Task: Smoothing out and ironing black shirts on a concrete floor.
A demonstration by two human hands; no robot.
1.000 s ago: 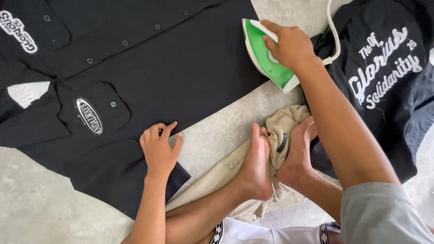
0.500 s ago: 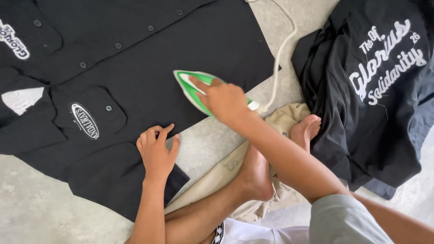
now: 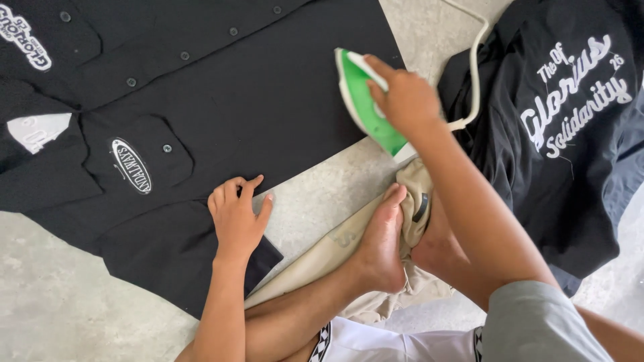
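Observation:
A black button-up shirt [image 3: 221,100] with white patches lies spread flat on the concrete floor [image 3: 60,302]. My left hand [image 3: 236,218] rests flat, fingers apart, on the shirt's lower edge. My right hand [image 3: 406,100] grips the handle of a green and white iron [image 3: 365,107], which sits on the shirt's right edge. The iron's white cord [image 3: 477,64] runs up and away to the right.
A second black garment with white lettering [image 3: 570,127] lies crumpled at the right. My bare feet [image 3: 386,241] rest on a beige cloth [image 3: 335,251] just below the iron. White shorts [image 3: 396,342] show at the bottom.
My right hand swept the iron left onto the shirt, then back right to the shirt's edge. My left hand stayed pressed on the lower edge.

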